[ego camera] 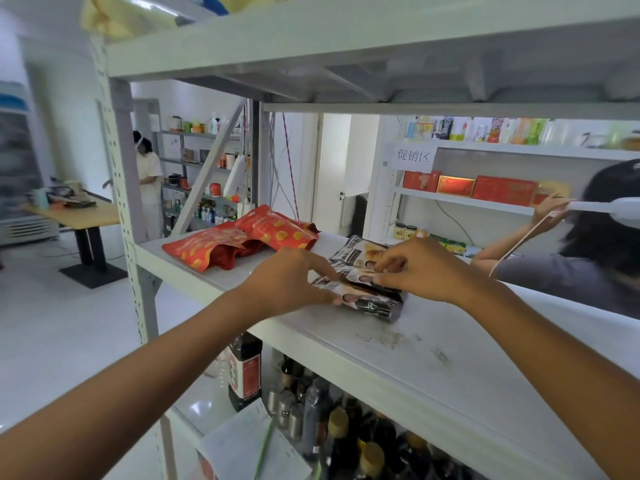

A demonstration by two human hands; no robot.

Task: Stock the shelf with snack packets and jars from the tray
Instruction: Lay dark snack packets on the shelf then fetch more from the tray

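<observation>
A small stack of dark snack packets with printed photos lies flat on the white shelf board. My left hand presses on the stack's left side, thumb at the front edge. My right hand pinches the upper packets from the right. Another dark packet lies just behind the stack. Two red packets with yellow dots lie further left on the same shelf. No tray or jars from it are in view.
The shelf below holds dark bottles, a sauce bottle and a paper sheet. Behind the shelf a person in grey reaches toward red boxes. Another person stands at far left shelves beside a wooden table.
</observation>
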